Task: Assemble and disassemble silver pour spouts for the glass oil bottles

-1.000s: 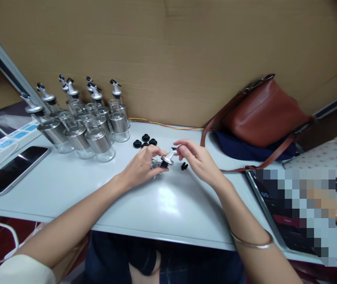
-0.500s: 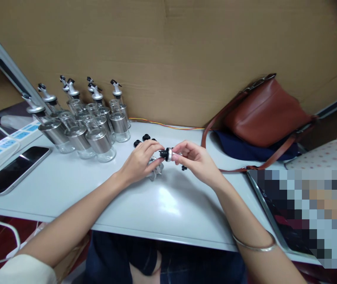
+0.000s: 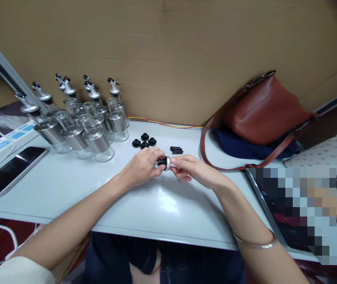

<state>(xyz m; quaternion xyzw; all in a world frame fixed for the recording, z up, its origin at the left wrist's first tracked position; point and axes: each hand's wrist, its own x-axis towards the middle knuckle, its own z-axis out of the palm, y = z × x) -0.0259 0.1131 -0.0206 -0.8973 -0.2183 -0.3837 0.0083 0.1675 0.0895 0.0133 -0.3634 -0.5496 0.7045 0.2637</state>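
My left hand (image 3: 140,167) is closed round the black stopper end of a silver bottle pourer spout (image 3: 168,163). My right hand (image 3: 196,169) pinches the silver spout end of that piece from the other side, thumb and forefinger together. The pourer lies sideways between the hands, just above the tabletop; its tips are hidden by my fingers. Just beyond my left hand sit several black ringed rubber stoppers (image 3: 144,137). A small bunch of thin black sticks or tubes (image 3: 176,150) lies beyond my right hand.
Several glass bottles with steel bands (image 3: 96,139) stand at the left, some topped with pourers. A phone (image 3: 11,171) and power strip (image 3: 5,144) are further left. To the right are a brown bag (image 3: 265,112) and a dark-screened device (image 3: 270,209). Cardboard (image 3: 168,63) stands behind.
Both hands have moved slightly down with the pourer, and my left fingers have closed further over the stopper. The black stoppers and sticks now show more; silver pieces beneath my left hand are now hidden.
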